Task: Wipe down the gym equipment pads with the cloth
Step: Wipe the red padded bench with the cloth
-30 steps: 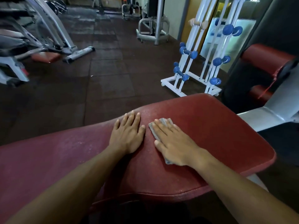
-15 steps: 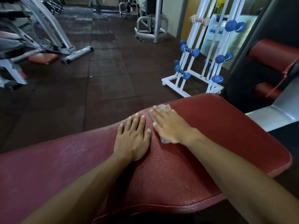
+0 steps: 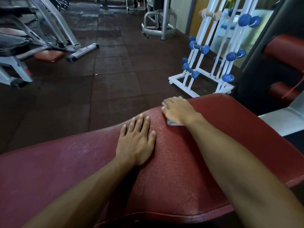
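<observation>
A wide red bench pad (image 3: pixel 222 145) fills the lower half of the view. My left hand (image 3: pixel 136 142) lies flat on its middle, fingers straight and spread. My right hand (image 3: pixel 178 111) presses a grey cloth (image 3: pixel 171 123) onto the pad at its far edge. The fingers reach over that edge, and only small bits of cloth show under the palm and at the fingertips.
A white rack with blue dumbbells (image 3: pixel 212 63) stands just beyond the pad on the right. A black machine with red pads (image 3: pixel 283 51) is at the far right. Grey exercise machines (image 3: pixel 41 41) stand at the left on the dark tiled floor (image 3: pixel 115 79).
My right hand has slid the cloth away from me, from the pad's middle to its far edge. My left hand has stayed flat in place.
</observation>
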The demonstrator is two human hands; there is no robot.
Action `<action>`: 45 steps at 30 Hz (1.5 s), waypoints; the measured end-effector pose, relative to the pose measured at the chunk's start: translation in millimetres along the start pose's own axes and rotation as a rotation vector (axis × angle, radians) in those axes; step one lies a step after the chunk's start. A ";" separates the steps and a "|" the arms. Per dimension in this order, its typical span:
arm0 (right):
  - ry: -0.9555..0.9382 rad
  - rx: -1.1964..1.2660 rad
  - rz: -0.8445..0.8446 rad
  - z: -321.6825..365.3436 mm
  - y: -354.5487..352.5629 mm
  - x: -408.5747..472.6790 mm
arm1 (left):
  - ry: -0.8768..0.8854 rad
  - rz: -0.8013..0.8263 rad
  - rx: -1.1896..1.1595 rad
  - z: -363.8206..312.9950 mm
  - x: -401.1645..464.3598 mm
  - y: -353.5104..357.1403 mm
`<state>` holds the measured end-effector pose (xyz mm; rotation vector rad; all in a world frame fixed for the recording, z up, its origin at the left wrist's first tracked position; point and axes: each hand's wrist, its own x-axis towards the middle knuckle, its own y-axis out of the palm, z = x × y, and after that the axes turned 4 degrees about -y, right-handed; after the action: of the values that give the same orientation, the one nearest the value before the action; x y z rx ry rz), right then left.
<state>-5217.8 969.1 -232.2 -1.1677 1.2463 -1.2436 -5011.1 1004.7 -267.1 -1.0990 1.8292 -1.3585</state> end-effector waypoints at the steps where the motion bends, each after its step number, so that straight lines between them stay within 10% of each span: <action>1: -0.071 -0.005 -0.007 16.0 2.6 -1.2 | 0.002 0.002 0.000 0.3 0.4 -0.1; 6: -0.260 0.041 -0.009 15.6 5.9 -48.9 | -0.004 -0.009 -0.007 0.2 -0.6 -1.0; 13: 0.052 -0.016 0.018 -37.7 0.1 -21.8 | -0.007 -0.009 0.005 -0.8 -0.1 1.3; 20: -0.302 0.058 0.004 28.8 3.0 -63.7 | -0.014 -0.020 0.033 1.4 2.8 6.5; 32: 0.190 -0.042 0.006 -97.1 -11.9 -23.9 | -0.026 -0.028 0.027 1.2 2.2 6.8; 40: -0.215 0.026 0.061 -44.7 -4.6 -77.6 | -0.018 -0.038 0.026 1.6 1.8 7.1; 45: 0.124 -0.060 0.084 -135.3 -20.5 -81.8 | -0.026 -0.035 0.039 1.1 1.9 7.5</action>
<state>-5348.8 1057.7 -212.0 -1.0827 1.4185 -1.2385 -5013.1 1003.6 -274.5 -1.1278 1.7654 -1.3878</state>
